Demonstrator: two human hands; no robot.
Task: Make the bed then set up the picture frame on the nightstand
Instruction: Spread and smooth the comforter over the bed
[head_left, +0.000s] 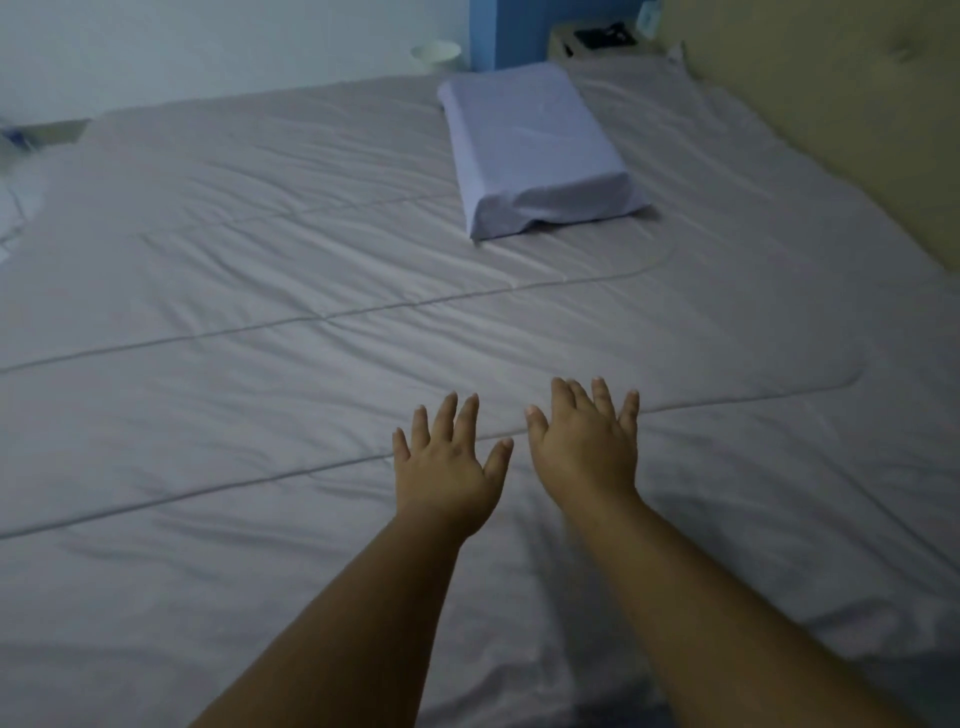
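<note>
A grey quilted cover (260, 322) lies spread over the whole bed, with fine wrinkles and stitched seams. A pale lilac pillow (535, 150) rests on it near the head end. My left hand (447, 462) and my right hand (587, 441) are side by side over the cover's middle, palms down, fingers spread, holding nothing. At the far corner stands a light nightstand (561, 44) with a dark object (602, 35) on top; I cannot tell what it is.
A yellow padded headboard (831, 114) runs along the right. A blue wall panel (485, 31) and a white round lamp or bowl (435, 52) stand behind the bed. Some clutter (21, 140) sits at the far left edge.
</note>
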